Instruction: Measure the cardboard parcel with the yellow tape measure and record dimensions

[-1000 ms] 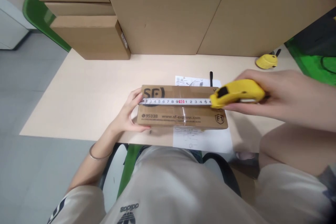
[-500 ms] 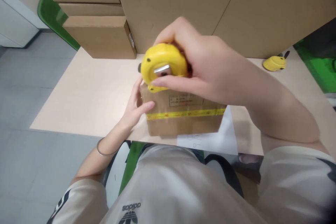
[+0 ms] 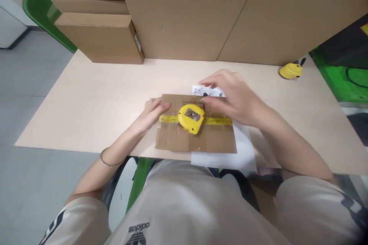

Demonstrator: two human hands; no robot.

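Note:
A small cardboard box (image 3: 172, 139) with a strip of yellow tape (image 3: 221, 121) across it lies near the table's front edge. My left hand (image 3: 151, 113) grips its left side, thumb on top and fingers partly hidden behind. On top of the box rests a yellow tape measure (image 3: 188, 116), its metal clip facing up, with no hand on it. My right hand (image 3: 234, 95), somewhat blurred, hovers just right of the tape measure, thumb and fingers apart and nothing between them. White paper sheets (image 3: 244, 149) stick out from under and behind the box.
Large cardboard boxes (image 3: 184, 23) stand stacked along the table's back edge. A flatter box (image 3: 97, 42) stands at the back left. Another yellow tape measure (image 3: 290, 71) lies at the back right. A green chair (image 3: 37, 11) is beyond the left corner.
My right hand has let go of the tape measure, which now lies on the box, and has drawn back to the right. The box appears lower and flatter; my left hand stays at its left side.

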